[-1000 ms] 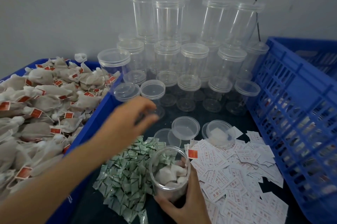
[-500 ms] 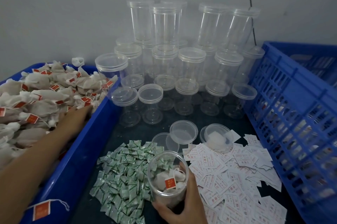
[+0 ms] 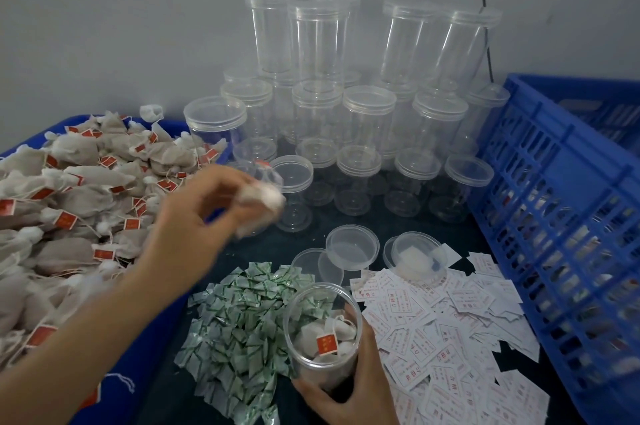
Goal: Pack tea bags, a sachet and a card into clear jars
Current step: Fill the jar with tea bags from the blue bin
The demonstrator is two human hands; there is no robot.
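Pinches a tea bag (image 3: 260, 198) in the left hand (image 3: 194, 216), above and left of the jar (image 3: 322, 327); grips that jar, mouth up, in the right hand (image 3: 349, 390).

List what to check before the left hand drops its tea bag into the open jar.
1. The tea bag is in the left hand grip: ok, though blurred.
2. The jar mouth is uncovered: ok.
3. The right hand holds the jar: ok.
4. Room in the jar: ok, packed bags fill only its lower part.
5. Left hand over the jar mouth: not ok, it is farther back and left.
6. String free of fingers: cannot tell.
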